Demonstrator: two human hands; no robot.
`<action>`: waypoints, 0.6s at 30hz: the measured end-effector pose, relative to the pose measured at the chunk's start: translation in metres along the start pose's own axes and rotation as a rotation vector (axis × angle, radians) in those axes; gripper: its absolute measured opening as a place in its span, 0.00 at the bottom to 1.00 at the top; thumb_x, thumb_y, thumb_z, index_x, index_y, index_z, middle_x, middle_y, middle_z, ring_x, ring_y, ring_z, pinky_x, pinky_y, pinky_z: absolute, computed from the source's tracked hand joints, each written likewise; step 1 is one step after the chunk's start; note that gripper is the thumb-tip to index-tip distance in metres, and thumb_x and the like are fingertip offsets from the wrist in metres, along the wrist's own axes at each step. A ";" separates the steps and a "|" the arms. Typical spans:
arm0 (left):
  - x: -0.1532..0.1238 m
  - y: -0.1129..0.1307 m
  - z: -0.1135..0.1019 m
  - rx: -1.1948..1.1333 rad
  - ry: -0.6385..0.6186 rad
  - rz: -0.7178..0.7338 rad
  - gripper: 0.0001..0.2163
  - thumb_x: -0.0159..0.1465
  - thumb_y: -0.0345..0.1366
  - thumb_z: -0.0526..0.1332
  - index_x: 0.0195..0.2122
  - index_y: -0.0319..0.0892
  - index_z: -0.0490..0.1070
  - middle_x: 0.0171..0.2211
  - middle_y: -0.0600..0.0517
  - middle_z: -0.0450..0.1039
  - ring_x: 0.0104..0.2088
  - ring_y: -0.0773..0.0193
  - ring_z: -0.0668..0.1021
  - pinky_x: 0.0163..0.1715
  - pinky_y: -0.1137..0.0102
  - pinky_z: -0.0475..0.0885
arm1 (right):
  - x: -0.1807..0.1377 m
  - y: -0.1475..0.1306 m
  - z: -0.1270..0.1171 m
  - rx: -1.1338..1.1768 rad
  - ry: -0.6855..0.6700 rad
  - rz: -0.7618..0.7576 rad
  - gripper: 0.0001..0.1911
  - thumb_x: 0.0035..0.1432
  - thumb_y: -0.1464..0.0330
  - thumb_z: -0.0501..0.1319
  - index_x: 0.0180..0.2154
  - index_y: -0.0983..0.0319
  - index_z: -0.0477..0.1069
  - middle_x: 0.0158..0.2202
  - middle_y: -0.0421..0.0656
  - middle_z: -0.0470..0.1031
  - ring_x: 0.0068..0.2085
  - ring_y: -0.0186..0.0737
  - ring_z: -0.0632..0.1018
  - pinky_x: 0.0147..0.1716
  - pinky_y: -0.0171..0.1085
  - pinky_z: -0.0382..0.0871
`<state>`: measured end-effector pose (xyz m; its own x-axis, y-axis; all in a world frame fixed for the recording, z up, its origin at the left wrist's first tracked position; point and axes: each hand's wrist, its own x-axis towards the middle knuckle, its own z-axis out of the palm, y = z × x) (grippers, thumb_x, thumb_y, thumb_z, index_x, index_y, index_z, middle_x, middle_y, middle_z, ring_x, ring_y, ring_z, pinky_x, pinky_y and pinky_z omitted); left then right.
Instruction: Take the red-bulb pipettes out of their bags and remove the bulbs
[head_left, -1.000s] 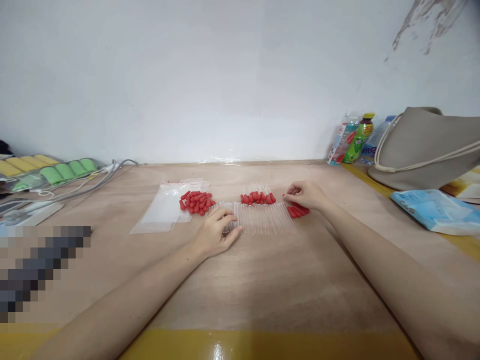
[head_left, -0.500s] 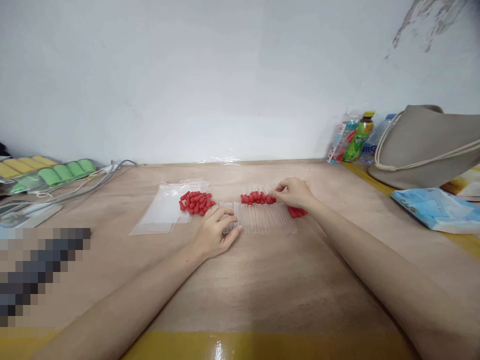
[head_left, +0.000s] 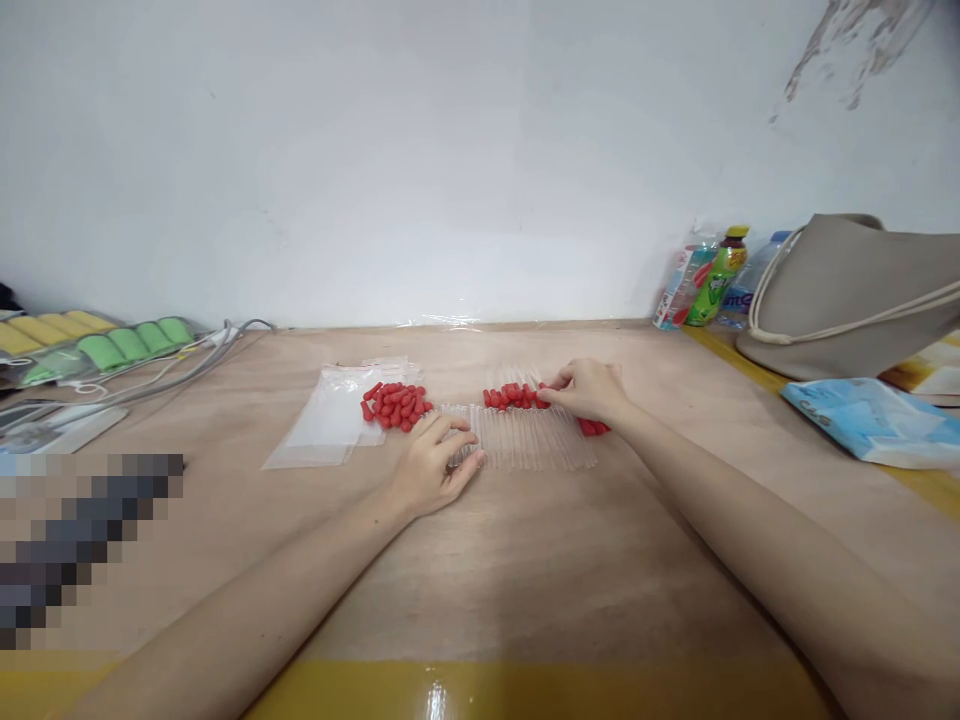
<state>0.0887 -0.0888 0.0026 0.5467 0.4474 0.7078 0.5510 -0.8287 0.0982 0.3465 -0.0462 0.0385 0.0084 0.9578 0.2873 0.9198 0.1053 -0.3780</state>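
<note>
A row of clear plastic tubes (head_left: 529, 448) lies across the middle of the wooden table (head_left: 525, 580). My left hand (head_left: 435, 462) rests on the row's left end, fingers curled over the tubes. My right hand (head_left: 586, 392) is pinched at the right end of a line of red caps (head_left: 511, 397) behind the tubes; what sits in the pinch is too small to make out. More red caps (head_left: 592, 428) show under that hand. A loose pile of red caps (head_left: 395, 404) lies left of the tubes.
Clear plastic bags (head_left: 326, 425) lie beside the left pile. Green and yellow rolls (head_left: 112, 345) and a grey cable (head_left: 187, 365) sit far left. Drink bottles (head_left: 712, 280), a beige bag (head_left: 847, 295) and a blue packet (head_left: 874, 420) stand at the right.
My right hand has moved left from the red caps at the right end to the line of caps behind the tubes. My left hand has stayed on the tubes.
</note>
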 end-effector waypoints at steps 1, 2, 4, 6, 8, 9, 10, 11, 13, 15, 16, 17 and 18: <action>0.000 0.000 0.000 0.002 0.004 -0.002 0.06 0.58 0.34 0.58 0.36 0.40 0.70 0.36 0.48 0.70 0.37 0.61 0.71 0.41 0.62 0.67 | -0.001 -0.001 -0.002 0.024 0.021 0.036 0.14 0.46 0.56 0.59 0.21 0.58 0.74 0.27 0.40 0.75 0.33 0.39 0.72 0.40 0.41 0.54; 0.000 0.000 -0.001 0.004 0.009 -0.005 0.07 0.58 0.34 0.58 0.38 0.40 0.70 0.36 0.47 0.70 0.37 0.61 0.71 0.41 0.62 0.67 | -0.002 -0.001 -0.004 0.050 0.054 0.069 0.14 0.47 0.56 0.58 0.22 0.58 0.74 0.27 0.40 0.74 0.33 0.39 0.72 0.39 0.41 0.55; 0.000 0.000 -0.001 0.014 0.026 -0.010 0.10 0.59 0.34 0.58 0.41 0.41 0.69 0.38 0.47 0.70 0.39 0.60 0.71 0.42 0.62 0.68 | -0.007 -0.001 -0.006 0.115 0.148 0.086 0.14 0.49 0.57 0.58 0.24 0.59 0.75 0.28 0.41 0.74 0.33 0.40 0.72 0.37 0.40 0.57; 0.001 0.000 -0.002 0.041 0.043 0.002 0.13 0.59 0.34 0.57 0.46 0.41 0.67 0.42 0.46 0.70 0.43 0.59 0.71 0.45 0.61 0.67 | -0.018 0.000 -0.007 0.179 0.243 -0.003 0.13 0.50 0.58 0.58 0.26 0.59 0.75 0.30 0.42 0.73 0.33 0.39 0.72 0.35 0.39 0.58; 0.002 0.001 -0.002 0.089 0.064 0.027 0.17 0.60 0.33 0.56 0.51 0.41 0.64 0.48 0.44 0.67 0.49 0.56 0.69 0.48 0.59 0.65 | -0.036 0.001 -0.005 0.205 0.316 -0.184 0.11 0.51 0.60 0.59 0.30 0.59 0.75 0.31 0.42 0.72 0.34 0.39 0.71 0.35 0.39 0.59; 0.003 0.002 -0.002 0.120 0.071 0.039 0.18 0.60 0.33 0.56 0.53 0.41 0.62 0.51 0.43 0.65 0.52 0.55 0.67 0.50 0.59 0.64 | -0.046 0.001 -0.003 0.197 0.346 -0.288 0.10 0.52 0.61 0.59 0.32 0.58 0.75 0.30 0.42 0.72 0.34 0.39 0.71 0.36 0.39 0.58; 0.003 0.004 -0.002 0.151 0.076 0.051 0.20 0.61 0.33 0.56 0.55 0.41 0.60 0.53 0.43 0.63 0.54 0.54 0.65 0.51 0.58 0.63 | -0.057 0.002 -0.001 0.178 0.370 -0.391 0.08 0.52 0.62 0.60 0.33 0.57 0.75 0.31 0.42 0.72 0.35 0.39 0.71 0.38 0.40 0.58; 0.004 0.006 -0.002 0.181 0.077 0.065 0.21 0.61 0.33 0.56 0.56 0.41 0.59 0.55 0.42 0.61 0.55 0.53 0.64 0.52 0.58 0.62 | -0.067 0.001 0.002 0.159 0.399 -0.483 0.07 0.53 0.64 0.60 0.34 0.56 0.75 0.31 0.42 0.72 0.36 0.39 0.70 0.39 0.41 0.57; 0.004 0.010 -0.003 0.223 0.056 0.106 0.20 0.61 0.33 0.56 0.55 0.42 0.60 0.56 0.42 0.60 0.57 0.53 0.62 0.53 0.56 0.61 | -0.085 0.000 0.008 0.141 0.408 -0.643 0.06 0.53 0.66 0.60 0.35 0.55 0.75 0.31 0.41 0.72 0.35 0.37 0.69 0.40 0.42 0.56; 0.004 0.014 -0.003 0.230 0.026 0.174 0.17 0.61 0.34 0.57 0.51 0.44 0.65 0.54 0.45 0.64 0.57 0.53 0.63 0.53 0.55 0.60 | -0.097 -0.001 0.013 0.149 0.419 -0.725 0.06 0.53 0.68 0.61 0.35 0.55 0.74 0.31 0.40 0.72 0.33 0.35 0.68 0.39 0.42 0.56; 0.003 0.016 -0.003 0.224 0.017 0.210 0.14 0.60 0.34 0.58 0.48 0.45 0.67 0.51 0.46 0.67 0.56 0.54 0.64 0.53 0.55 0.59 | -0.100 -0.002 0.014 0.154 0.424 -0.740 0.07 0.53 0.69 0.61 0.36 0.55 0.74 0.30 0.39 0.72 0.32 0.34 0.68 0.39 0.41 0.56; 0.003 0.017 -0.003 0.217 0.012 0.239 0.12 0.60 0.34 0.59 0.45 0.45 0.69 0.48 0.48 0.70 0.54 0.55 0.66 0.53 0.55 0.59 | -0.102 -0.002 0.015 0.158 0.430 -0.741 0.07 0.54 0.69 0.60 0.36 0.55 0.74 0.30 0.39 0.73 0.32 0.34 0.68 0.39 0.41 0.56; 0.003 0.019 -0.002 0.209 0.015 0.258 0.10 0.59 0.34 0.60 0.43 0.45 0.70 0.45 0.49 0.72 0.52 0.56 0.68 0.53 0.55 0.59 | -0.102 -0.003 0.016 0.158 0.428 -0.735 0.07 0.54 0.70 0.60 0.36 0.55 0.74 0.31 0.39 0.73 0.32 0.34 0.68 0.39 0.41 0.56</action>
<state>0.0990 -0.1038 0.0080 0.6765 0.2248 0.7013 0.5136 -0.8265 -0.2304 0.3369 -0.1399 -0.0038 -0.3907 0.4525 0.8016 0.6852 0.7245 -0.0750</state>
